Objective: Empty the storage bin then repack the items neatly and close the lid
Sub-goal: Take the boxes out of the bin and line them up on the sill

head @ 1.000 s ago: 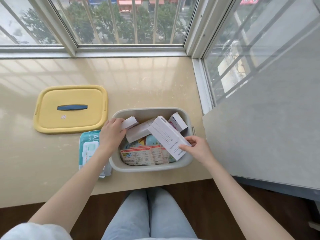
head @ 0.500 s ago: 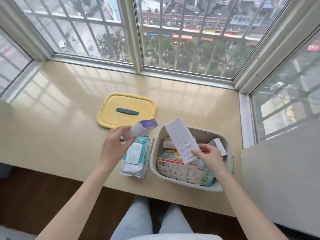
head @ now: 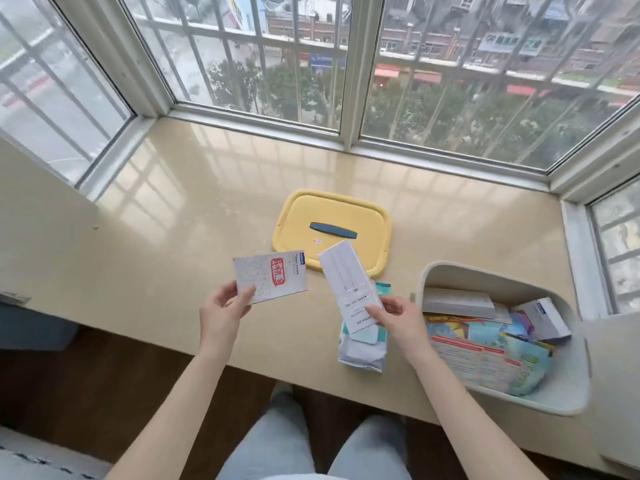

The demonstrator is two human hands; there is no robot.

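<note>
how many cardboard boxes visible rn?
4: stamped box in left hand, long box in right hand, grey box and blue-cornered box in the bin. More may be buried.

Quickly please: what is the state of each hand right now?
Left hand: holds a flat white cardboard box with a red mark.
Right hand: pinches a long narrow white cardboard box.
</note>
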